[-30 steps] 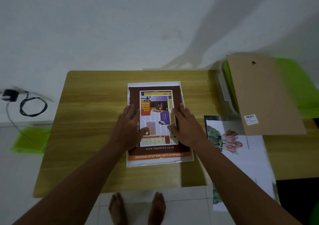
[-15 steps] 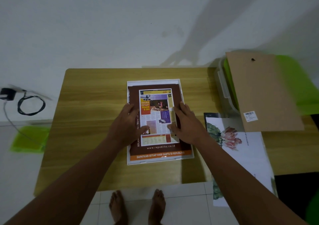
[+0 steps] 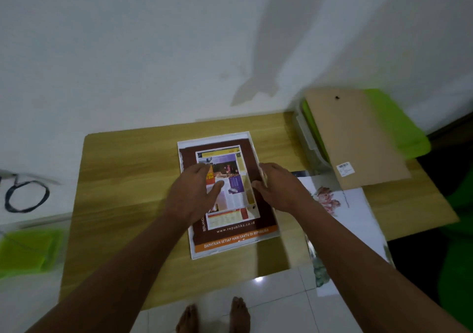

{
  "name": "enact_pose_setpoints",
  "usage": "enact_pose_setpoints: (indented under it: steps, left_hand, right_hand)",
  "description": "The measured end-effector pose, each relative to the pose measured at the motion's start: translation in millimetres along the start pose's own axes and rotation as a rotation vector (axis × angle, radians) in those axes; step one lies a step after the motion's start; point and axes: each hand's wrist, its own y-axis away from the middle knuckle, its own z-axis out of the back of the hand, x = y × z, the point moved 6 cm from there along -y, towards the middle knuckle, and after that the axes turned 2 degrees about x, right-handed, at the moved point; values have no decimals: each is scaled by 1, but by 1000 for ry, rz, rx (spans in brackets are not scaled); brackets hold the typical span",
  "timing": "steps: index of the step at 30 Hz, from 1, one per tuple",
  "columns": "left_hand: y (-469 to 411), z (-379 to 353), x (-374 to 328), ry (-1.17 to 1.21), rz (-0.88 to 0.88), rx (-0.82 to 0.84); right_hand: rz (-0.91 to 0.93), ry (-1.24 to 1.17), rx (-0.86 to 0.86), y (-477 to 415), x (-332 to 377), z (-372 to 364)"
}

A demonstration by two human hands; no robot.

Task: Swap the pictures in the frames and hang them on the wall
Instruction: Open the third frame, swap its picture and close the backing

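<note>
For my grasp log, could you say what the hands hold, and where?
The right hand seems to pinch the white frame's right edge; the left hand only presses the picture.

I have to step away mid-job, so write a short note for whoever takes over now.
Left hand: open, flat on the newspaper picture.
Right hand: at that picture's right edge; grip unclear.
The picture lies in the white frame on the table. The brown backing board rests on the green box to the right; the flower picture lies loose beside the frame.
Done: newspaper picture placed in frame.
Left: fit the backing board, frame the flower picture, hang both. No second frame in view.
</note>
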Motion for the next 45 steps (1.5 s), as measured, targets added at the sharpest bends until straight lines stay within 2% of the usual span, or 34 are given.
enact_pose_setpoints:
  steps: [6,11,18,22,26,34,39,45]
  left_hand:
    - [-45,37,-87,72,-144,10]
    - [-87,24,-171,142,-194,122]
    - [-137,-32,-237,247,10,191]
    - [-145,-66,-254,296,152,186]
    - [-146,-87,-264,311,240,158]
    - [-143,-98,-266,537,448,77]
    - [-141,-98,-266,627,465,97]
    - [-125,-71,-245,854,492,110]
  right_hand:
    - [-126,84,-109,27,-19,89]
    - [-243,61,-168,43,-85,153]
    - [-365,82,-176,36,-204,204]
    - [-418,67,-168,27,-263,210]
    - [-420,25,-141,18,-294,201]
    - [-429,-180,-211,13,-310,189]
    - [-501,-315,-220,16,-314,188]
    - [-463,-543,-235,28,-295,190]
